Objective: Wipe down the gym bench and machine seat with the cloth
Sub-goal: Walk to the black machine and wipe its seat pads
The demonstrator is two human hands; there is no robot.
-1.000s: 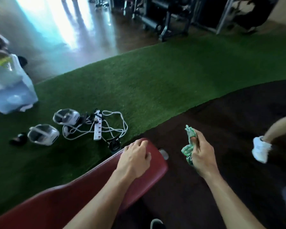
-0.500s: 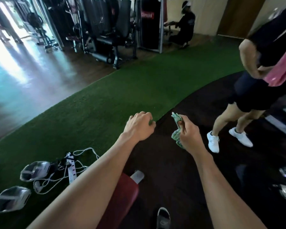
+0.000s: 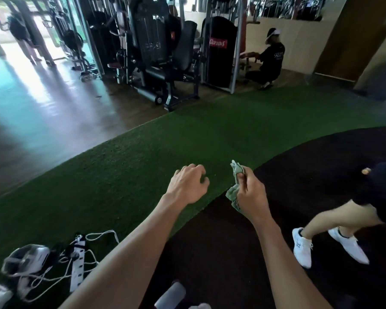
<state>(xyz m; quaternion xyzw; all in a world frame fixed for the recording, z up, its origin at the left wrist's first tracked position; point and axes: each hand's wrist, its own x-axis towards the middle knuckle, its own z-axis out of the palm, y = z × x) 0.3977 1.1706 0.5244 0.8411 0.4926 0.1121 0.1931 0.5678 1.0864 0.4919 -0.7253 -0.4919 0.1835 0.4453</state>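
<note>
My right hand (image 3: 251, 192) is closed around a crumpled green cloth (image 3: 234, 190), held in the air above the edge where green turf meets black mat. My left hand (image 3: 187, 185) hovers just left of it, fingers loosely curled with nothing in them. The red bench pad is out of view; only its grey end cap (image 3: 171, 295) shows at the bottom edge. Black weight machines with padded seats (image 3: 163, 74) stand at the far side of the turf.
A power strip (image 3: 77, 262) with tangled white cables and white headsets (image 3: 26, 258) lie on the turf at bottom left. A person's legs in white sneakers (image 3: 302, 247) stand close on the right. Another person crouches by a far machine (image 3: 270, 59).
The view has tilted up from the red bench to the room. My left hand has lifted off the bench pad into the air. The cloth stays in my right hand.
</note>
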